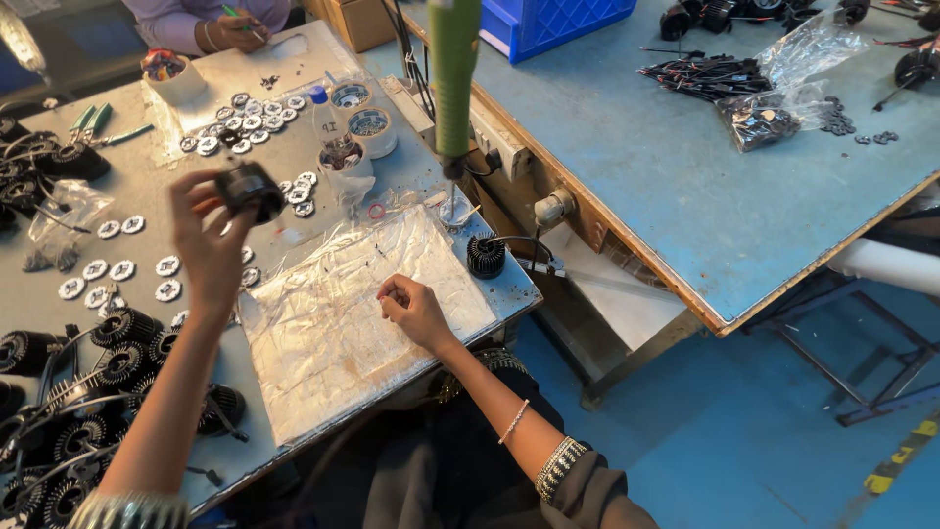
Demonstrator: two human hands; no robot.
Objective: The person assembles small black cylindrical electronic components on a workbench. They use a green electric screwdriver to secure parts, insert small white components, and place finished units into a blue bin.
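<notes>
Our left hand [211, 240] grips a black round part [251, 188], lifted for a closer look; our right hand [416, 312] pinches something tiny, too small to identify, on the foil sheet [343, 323] beneath it.

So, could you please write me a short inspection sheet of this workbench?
Surface: grey bench with crinkled clear plastic sheet.
Job's things: black finned round part; small pieces on the sheet, too small to tell.
Clutter: round white discs, tape rolls, finned housings.
Grippers: left hand holds the part up; right hand pinches at the sheet.
Cables: black leads on blue table.
Surroundings: green hanging screwdriver, another person's hands.
</notes>
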